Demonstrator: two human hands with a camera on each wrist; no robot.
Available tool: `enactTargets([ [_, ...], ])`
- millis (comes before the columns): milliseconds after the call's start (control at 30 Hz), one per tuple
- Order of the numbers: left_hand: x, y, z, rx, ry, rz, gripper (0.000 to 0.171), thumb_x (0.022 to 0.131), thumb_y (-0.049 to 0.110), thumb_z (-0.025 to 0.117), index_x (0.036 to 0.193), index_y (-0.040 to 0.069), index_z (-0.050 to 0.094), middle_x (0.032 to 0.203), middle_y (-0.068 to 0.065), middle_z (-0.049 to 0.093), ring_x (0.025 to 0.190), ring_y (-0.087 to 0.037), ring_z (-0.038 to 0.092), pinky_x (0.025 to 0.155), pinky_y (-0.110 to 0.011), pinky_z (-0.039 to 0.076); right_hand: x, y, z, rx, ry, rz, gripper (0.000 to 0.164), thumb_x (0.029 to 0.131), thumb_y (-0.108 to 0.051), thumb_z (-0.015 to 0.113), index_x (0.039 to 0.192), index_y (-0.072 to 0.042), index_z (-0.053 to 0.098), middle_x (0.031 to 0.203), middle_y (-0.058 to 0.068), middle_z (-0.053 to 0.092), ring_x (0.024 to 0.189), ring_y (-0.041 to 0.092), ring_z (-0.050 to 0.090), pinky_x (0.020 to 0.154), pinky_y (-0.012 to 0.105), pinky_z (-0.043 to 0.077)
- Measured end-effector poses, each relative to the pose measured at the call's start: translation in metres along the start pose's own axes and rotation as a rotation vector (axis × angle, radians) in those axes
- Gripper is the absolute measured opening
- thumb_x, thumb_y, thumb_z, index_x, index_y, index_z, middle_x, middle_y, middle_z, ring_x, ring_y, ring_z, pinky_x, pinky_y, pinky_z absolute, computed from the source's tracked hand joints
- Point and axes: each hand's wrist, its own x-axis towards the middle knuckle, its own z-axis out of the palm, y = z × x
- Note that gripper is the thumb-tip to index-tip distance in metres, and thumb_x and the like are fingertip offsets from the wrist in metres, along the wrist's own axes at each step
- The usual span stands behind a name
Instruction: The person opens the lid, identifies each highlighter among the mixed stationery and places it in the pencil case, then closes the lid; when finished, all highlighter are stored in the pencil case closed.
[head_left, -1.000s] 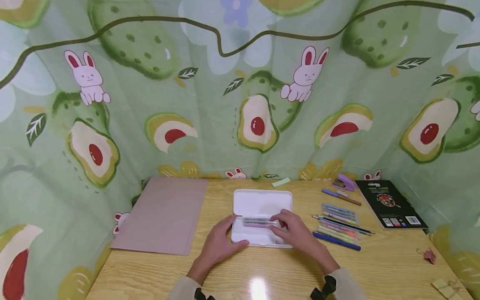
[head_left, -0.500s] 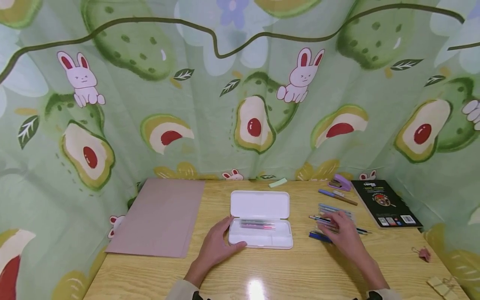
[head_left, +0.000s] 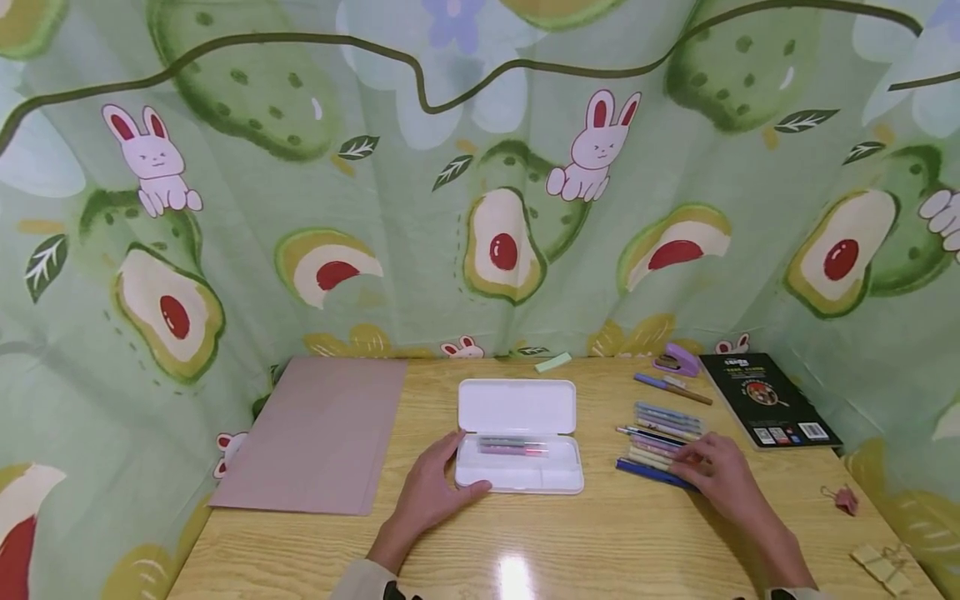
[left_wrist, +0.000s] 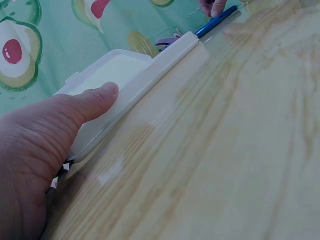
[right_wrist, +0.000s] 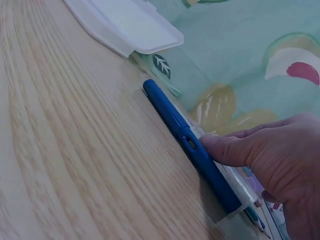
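An open white pencil case [head_left: 519, 477] lies mid-table with its lid tipped back. Inside, in the rear compartment, are several slim pens [head_left: 512, 447] with pink and grey parts. My left hand [head_left: 435, 489] holds the case's left end, thumb [left_wrist: 102, 97] on the front rim and fingers behind. To the right, my right hand [head_left: 716, 471] pinches at the right ends of the pale yellow pens [head_left: 651, 457]; its fingertips partly hide them. A thick blue pen [right_wrist: 187, 140] lies along the front of this row, right beside the thumb.
Blue-grey pens [head_left: 670, 414] and dark pencils lie behind the yellow ones. Farther back are blue and brown pens [head_left: 671, 388], a purple stapler [head_left: 677, 360] and a black booklet [head_left: 768, 400]. A mauve folder [head_left: 311, 433] covers the left; a red clip [head_left: 845, 500] lies far right.
My right hand has left the pencil case, where the slim pens now lie, and moved right over the pen row, then on to its right ends. The left hand stays on the case.
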Motion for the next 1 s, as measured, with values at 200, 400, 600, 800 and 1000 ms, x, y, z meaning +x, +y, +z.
enactTargets([
  [200, 0.0, -0.001, 0.0, -0.006, -0.004, -0.005, 0.099, 0.082, 0.07, 0.078, 0.158, 0.015, 0.048, 0.159, -0.011, 0.049, 0.147, -0.036, 0.044, 0.115, -0.059, 0.04, 0.002, -0.002, -0.003, -0.012, -0.125, 0.022, 0.015, 0.078, -0.007, 0.09, 0.083, -0.017, 0.079, 0.082, -0.007, 0.058, 0.08, 0.014, 0.043, 0.07, 0.032, 0.034],
  [400, 0.0, -0.001, 0.0, -0.003, -0.008, -0.008, 0.099, 0.082, 0.071, 0.077, 0.158, 0.016, 0.048, 0.159, -0.012, 0.049, 0.147, -0.036, 0.044, 0.114, -0.061, 0.04, 0.003, -0.004, -0.005, -0.015, -0.206, 0.061, 0.012, 0.081, -0.009, 0.088, 0.086, -0.014, 0.079, 0.083, -0.005, 0.057, 0.08, 0.016, 0.042, 0.069, 0.032, 0.033],
  [600, -0.001, -0.002, 0.0, -0.007, -0.003, -0.005, 0.098, 0.082, 0.07, 0.077, 0.158, 0.016, 0.048, 0.159, -0.011, 0.049, 0.147, -0.036, 0.044, 0.115, -0.06, 0.04, 0.004, -0.006, -0.005, -0.036, -0.246, 0.065, 0.009, 0.083, -0.01, 0.087, 0.088, -0.013, 0.08, 0.082, -0.005, 0.054, 0.08, 0.016, 0.041, 0.069, 0.031, 0.032],
  [800, 0.0, -0.002, 0.0, -0.008, -0.01, -0.011, 0.098, 0.082, 0.071, 0.077, 0.158, 0.016, 0.048, 0.16, -0.01, 0.049, 0.148, -0.035, 0.044, 0.115, -0.059, 0.04, 0.005, -0.007, -0.006, -0.043, -0.251, 0.051, 0.008, 0.086, -0.013, 0.086, 0.089, -0.011, 0.079, 0.083, -0.005, 0.054, 0.081, 0.017, 0.041, 0.068, 0.032, 0.032],
  [1000, 0.0, -0.002, 0.0, -0.004, -0.006, -0.01, 0.099, 0.082, 0.071, 0.077, 0.158, 0.016, 0.048, 0.159, -0.011, 0.049, 0.146, -0.036, 0.045, 0.114, -0.06, 0.041, 0.009, -0.013, -0.012, -0.022, -0.221, 0.045, 0.008, 0.088, -0.012, 0.084, 0.092, -0.007, 0.08, 0.082, -0.003, 0.053, 0.081, 0.017, 0.04, 0.069, 0.032, 0.033],
])
